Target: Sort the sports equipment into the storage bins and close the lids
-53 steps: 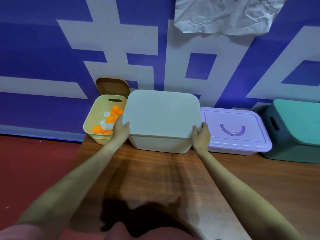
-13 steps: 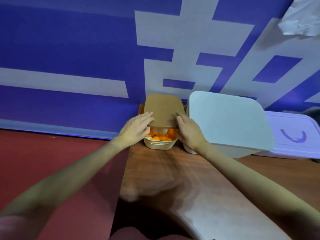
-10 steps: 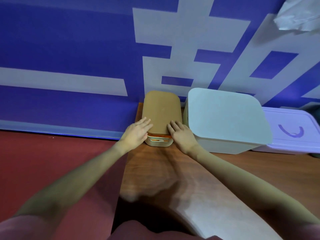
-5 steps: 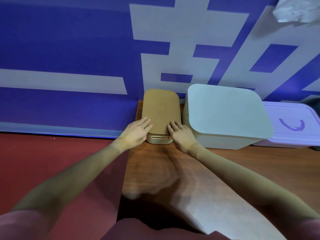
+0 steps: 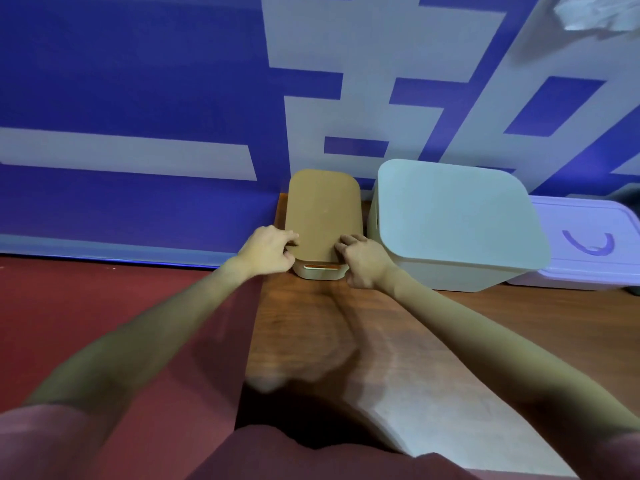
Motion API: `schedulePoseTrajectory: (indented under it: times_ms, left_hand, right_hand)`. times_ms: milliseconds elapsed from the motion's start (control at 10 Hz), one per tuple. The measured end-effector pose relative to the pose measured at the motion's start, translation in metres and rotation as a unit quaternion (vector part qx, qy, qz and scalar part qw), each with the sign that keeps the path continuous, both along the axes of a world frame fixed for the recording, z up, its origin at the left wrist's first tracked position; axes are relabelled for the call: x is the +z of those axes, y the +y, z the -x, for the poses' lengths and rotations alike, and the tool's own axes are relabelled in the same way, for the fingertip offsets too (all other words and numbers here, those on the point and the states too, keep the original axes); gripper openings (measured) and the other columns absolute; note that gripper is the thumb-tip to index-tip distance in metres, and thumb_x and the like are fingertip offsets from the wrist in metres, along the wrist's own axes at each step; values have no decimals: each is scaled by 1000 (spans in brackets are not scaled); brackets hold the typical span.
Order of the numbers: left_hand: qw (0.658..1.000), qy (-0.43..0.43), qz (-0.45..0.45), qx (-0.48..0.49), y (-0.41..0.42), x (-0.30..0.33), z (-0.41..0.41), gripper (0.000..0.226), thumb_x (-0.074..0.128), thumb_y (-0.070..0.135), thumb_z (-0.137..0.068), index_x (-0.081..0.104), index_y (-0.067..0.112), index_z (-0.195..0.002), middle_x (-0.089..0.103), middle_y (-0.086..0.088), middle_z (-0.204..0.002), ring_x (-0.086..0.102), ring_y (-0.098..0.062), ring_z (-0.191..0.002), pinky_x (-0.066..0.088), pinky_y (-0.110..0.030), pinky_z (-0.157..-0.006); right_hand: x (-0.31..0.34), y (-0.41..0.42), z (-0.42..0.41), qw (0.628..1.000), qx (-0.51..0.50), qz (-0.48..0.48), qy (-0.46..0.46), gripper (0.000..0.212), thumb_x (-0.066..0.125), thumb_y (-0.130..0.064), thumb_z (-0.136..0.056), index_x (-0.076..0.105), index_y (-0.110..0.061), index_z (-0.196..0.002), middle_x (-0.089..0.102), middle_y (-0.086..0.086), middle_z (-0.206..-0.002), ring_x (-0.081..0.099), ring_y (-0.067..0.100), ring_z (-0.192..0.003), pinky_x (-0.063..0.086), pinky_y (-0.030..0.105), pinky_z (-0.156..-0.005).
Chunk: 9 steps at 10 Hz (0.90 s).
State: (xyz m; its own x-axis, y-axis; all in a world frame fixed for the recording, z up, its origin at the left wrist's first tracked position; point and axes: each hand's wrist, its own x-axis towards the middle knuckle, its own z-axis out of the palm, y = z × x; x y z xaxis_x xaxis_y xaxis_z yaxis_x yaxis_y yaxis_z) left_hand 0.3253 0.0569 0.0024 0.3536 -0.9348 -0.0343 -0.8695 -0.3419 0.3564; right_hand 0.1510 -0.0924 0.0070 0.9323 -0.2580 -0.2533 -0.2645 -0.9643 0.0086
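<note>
The tan lid [image 5: 323,216] lies flat on the small yellow bin [image 5: 321,271], which stands at the left end of the wooden table [image 5: 311,327], against the blue-and-white wall [image 5: 138,98]. The left hand [image 5: 268,252] rests at the lid's near-left corner, fingers curled, fingertips touching the lid edge. The right hand [image 5: 363,259] rests at the near-right corner, fingers likewise bent onto the lid. The lid lies between both hands. Just right of the bin stands the white bin [image 5: 450,230], lid on, then the purple bin [image 5: 588,244], also closed.
</note>
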Motion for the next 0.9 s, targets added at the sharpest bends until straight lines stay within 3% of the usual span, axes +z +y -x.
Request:
schedulePoseTrajectory:
  times_ms: [100,200,300,400,500,600,700,800,900]
  left_hand:
    - [1000,4,11,20,-16,3,-10,27,52,17,-86,68,11,-106,71,-5,-103,65,-24,-96,53,-39,-82]
    - [998,-26,-52,9,-34,0,-21,46,49,22,-94,47,4,-136,42,-14,-146,37,-30,-136,38,-42,-108]
    - [989,-25,-148,13,-49,-1,-27,69,42,33,-99,9,1,-151,2,-13,-160,4,-23,-148,18,-38,-119]
    - [983,10,-179,44,-61,-2,-28,78,41,42,-97,0,3,-151,-9,-11,-160,-2,-22,-148,19,-42,-118]
    - [982,20,-177,57,-70,1,-28,81,49,44,-91,12,3,-150,-1,-12,-160,12,-26,-146,29,-42,-114]
    - [980,30,-183,69,-76,10,-37,66,57,35,-84,36,6,-140,26,-13,-154,41,-32,-130,42,-39,-100]
    - [976,43,-200,73,-79,20,-38,59,58,34,-80,45,7,-131,41,-13,-144,50,-30,-117,46,-37,-91]
    - [971,29,-228,71,-80,16,-31,73,59,43,-83,32,8,-141,27,-12,-152,41,-31,-128,41,-42,-101]
    - [982,-5,-182,47,-73,13,-23,72,55,40,-90,25,10,-148,8,-14,-159,17,-29,-145,23,-44,-116]
  right_hand:
    - [2,0,2,1000,-8,-12,-12,44,59,-22,-72,56,-10,-114,56,7,-117,53,28,-109,51,36,-85]
    - [0,0,3,1000,-3,-9,-15,43,57,-23,-76,55,-10,-117,56,7,-119,53,28,-111,51,38,-86]
    - [3,-4,1,1000,-1,-17,-13,40,54,-26,-84,55,-9,-119,55,9,-122,53,30,-112,49,38,-88]
    - [7,-11,-5,999,-9,-41,-1,35,52,-25,-87,59,-10,-118,57,10,-122,54,32,-110,49,38,-90]
    - [13,-13,-11,999,-17,-48,17,29,52,-24,-87,63,-10,-110,60,11,-115,57,32,-104,49,36,-85]
    - [17,-15,-14,998,-16,-53,20,26,52,-22,-86,65,-10,-105,60,11,-110,58,32,-101,47,35,-81]
    - [20,-14,-12,997,-22,-63,32,28,53,-22,-86,63,-10,-109,59,10,-113,58,31,-101,47,34,-81]
    - [21,-15,-6,993,-24,-104,56,33,54,-21,-87,58,-9,-118,56,9,-121,56,30,-107,49,39,-89]
    - [29,-23,2,992,-28,-120,6,31,54,-20,-88,57,-8,-116,56,11,-116,56,31,-107,48,43,-89]
